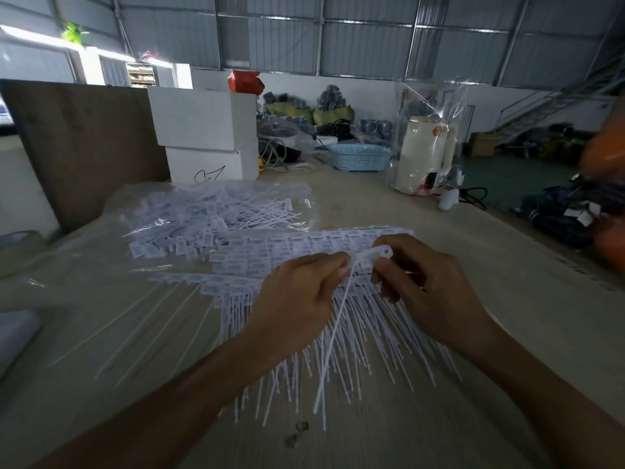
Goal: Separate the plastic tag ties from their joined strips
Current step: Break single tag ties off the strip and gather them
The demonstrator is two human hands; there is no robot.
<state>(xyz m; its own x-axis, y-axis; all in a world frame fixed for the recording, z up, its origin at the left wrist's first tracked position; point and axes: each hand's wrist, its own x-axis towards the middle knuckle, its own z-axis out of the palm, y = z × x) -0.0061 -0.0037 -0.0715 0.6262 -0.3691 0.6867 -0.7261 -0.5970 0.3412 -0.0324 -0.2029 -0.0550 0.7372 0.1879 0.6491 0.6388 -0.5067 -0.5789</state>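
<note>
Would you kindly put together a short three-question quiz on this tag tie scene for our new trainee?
1. True or false: both hands hold the same tag tie.
2. Where does the loose pile of separated ties lie: A) far left on clear plastic, B) in the blue basket?
3. Which hand pinches the flat tag end?

Key: 1 true; 2 A; 3 the right hand, while the left hand grips near the tail.

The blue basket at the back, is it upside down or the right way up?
Right way up. The blue basket sits on the table with its rim on top; what's inside cannot be seen.
</note>
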